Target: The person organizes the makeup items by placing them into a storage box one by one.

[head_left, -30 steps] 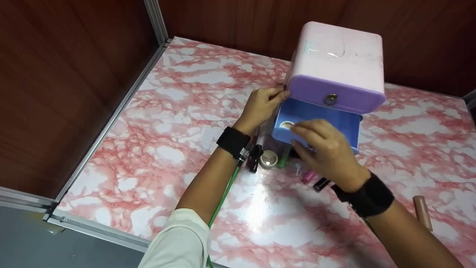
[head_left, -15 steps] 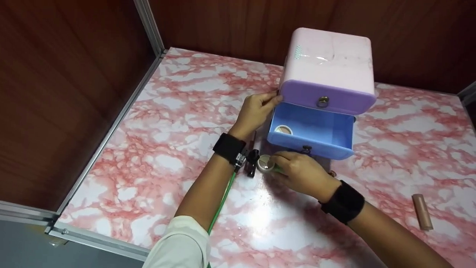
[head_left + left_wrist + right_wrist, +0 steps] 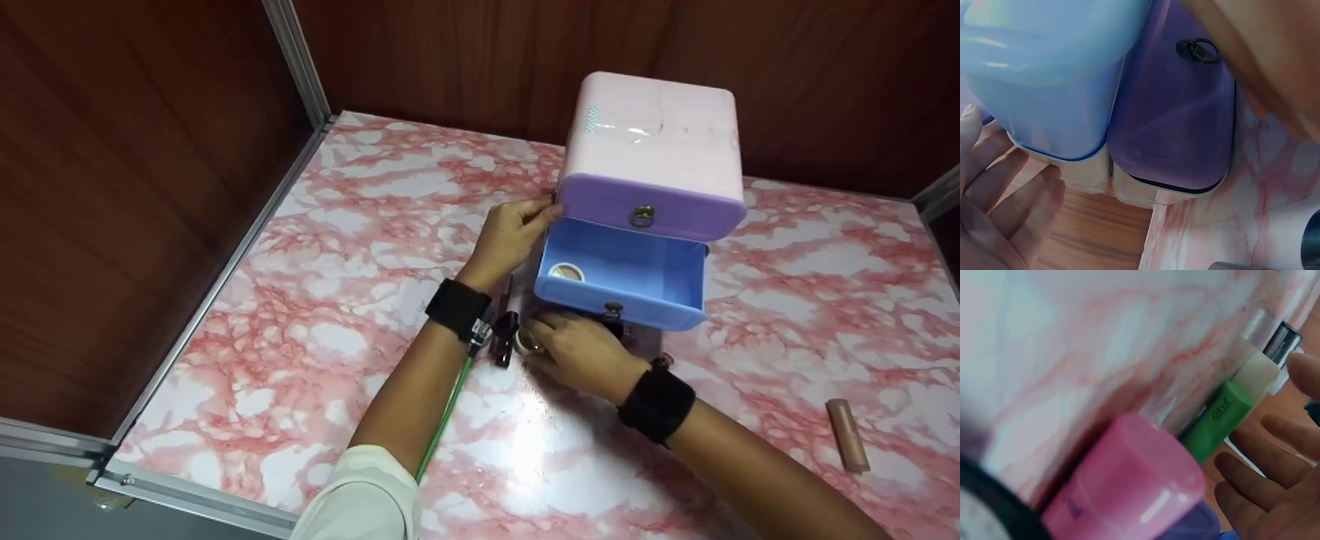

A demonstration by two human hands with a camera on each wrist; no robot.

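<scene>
My left hand [image 3: 517, 232] rests against the left side of the pink storage box [image 3: 660, 135], by its purple top drawer [image 3: 607, 201]. In the left wrist view its fingers [image 3: 1033, 202] lie loosely along the side. A pulled-out blue drawer [image 3: 630, 259] has a round palette compact [image 3: 568, 272] in its front left corner. Below it, my right hand [image 3: 581, 349] reaches over a second round compact [image 3: 526, 343], partly hiding it. The right wrist view shows its fingers spread beside a green-capped item [image 3: 1219, 419]; a pink-capped item [image 3: 1129, 478] lies nearer the camera.
A black tube [image 3: 504, 341] lies left of the second compact. Further right on the marbled tabletop [image 3: 810, 300] is a tan tube [image 3: 847, 435]. Wood panels [image 3: 465, 67] stand behind and at the left. A green cable [image 3: 450, 420] runs along the left forearm.
My right hand has left the blue drawer and moved down and left to the second compact on the table. The left hand stays at the box. The head view has shifted slightly.
</scene>
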